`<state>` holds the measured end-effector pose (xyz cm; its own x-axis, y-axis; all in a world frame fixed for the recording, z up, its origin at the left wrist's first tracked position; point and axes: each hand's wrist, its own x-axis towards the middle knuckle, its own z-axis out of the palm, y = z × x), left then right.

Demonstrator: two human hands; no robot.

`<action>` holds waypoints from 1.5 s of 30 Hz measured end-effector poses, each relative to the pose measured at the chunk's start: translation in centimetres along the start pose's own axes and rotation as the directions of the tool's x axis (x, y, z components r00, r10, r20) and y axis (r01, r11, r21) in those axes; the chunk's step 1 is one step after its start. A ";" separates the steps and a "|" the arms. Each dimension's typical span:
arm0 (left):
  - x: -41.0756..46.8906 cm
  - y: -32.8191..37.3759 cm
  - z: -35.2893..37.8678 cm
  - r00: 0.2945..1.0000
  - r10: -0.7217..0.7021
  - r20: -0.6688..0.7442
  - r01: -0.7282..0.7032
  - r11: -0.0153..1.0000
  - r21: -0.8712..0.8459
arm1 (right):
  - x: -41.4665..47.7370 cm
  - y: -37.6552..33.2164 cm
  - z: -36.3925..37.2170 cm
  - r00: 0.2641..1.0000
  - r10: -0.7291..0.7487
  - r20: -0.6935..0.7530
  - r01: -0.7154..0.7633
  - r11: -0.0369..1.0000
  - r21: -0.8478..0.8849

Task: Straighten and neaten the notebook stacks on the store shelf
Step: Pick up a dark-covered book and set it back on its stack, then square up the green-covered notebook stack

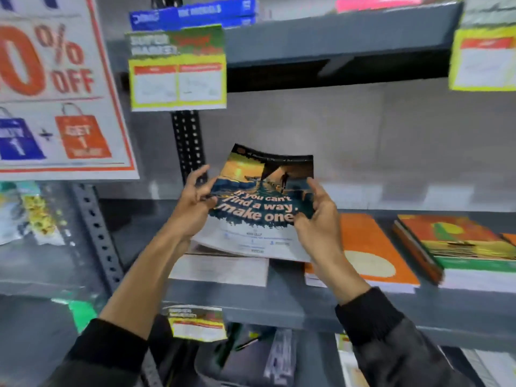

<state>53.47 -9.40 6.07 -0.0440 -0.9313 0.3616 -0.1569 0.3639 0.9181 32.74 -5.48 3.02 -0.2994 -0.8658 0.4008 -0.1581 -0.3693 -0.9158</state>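
A thin notebook (259, 196) with a sunset cover reading "If you can't find a way, make one" is held tilted above the grey shelf (279, 305). My left hand (192, 202) grips its left edge and my right hand (318, 219) grips its right edge. Directly below it lies a flat pale notebook stack (220, 269). To the right sits an orange notebook stack (371, 252), and further right a thicker stack with orange-and-green covers (458, 241), its top books slightly skewed.
A "% OFF" poster (55, 88) hangs at the left by a perforated upright (187, 141). Yellow price tags (178, 76) hang from the upper shelf edge, with blue boxes (195, 12) above. Another tag (198, 322) and more goods sit below the shelf.
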 end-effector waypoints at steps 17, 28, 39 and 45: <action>1.8 -4.0 -2.0 0.991 0.131 0.017 -0.054 0.291 0.955 | 1.4 2.1 3.7 0.976 -0.030 0.216 0.133 0.867 -0.480; 0.6 2.6 16.5 0.727 0.686 0.024 -0.400 0.396 0.826 | 4.3 -0.9 -11.6 0.777 -0.626 0.068 0.243 0.199 -0.949; -3.5 5.6 40.5 0.795 0.596 0.115 -0.516 0.564 0.645 | 3.9 1.8 -35.0 0.844 -0.535 -0.044 0.098 0.235 -0.967; -9.0 6.1 52.3 0.841 0.442 0.312 -0.538 0.623 0.567 | 1.1 5.4 -46.4 0.893 -0.409 -0.190 -0.070 0.289 -0.955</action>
<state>1.29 0.29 -0.09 -0.4144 -0.6274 0.6592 -0.6336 0.7189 0.2859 -12.07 7.26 -0.31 -0.3811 -0.5580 0.7372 -0.9229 0.2766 -0.2678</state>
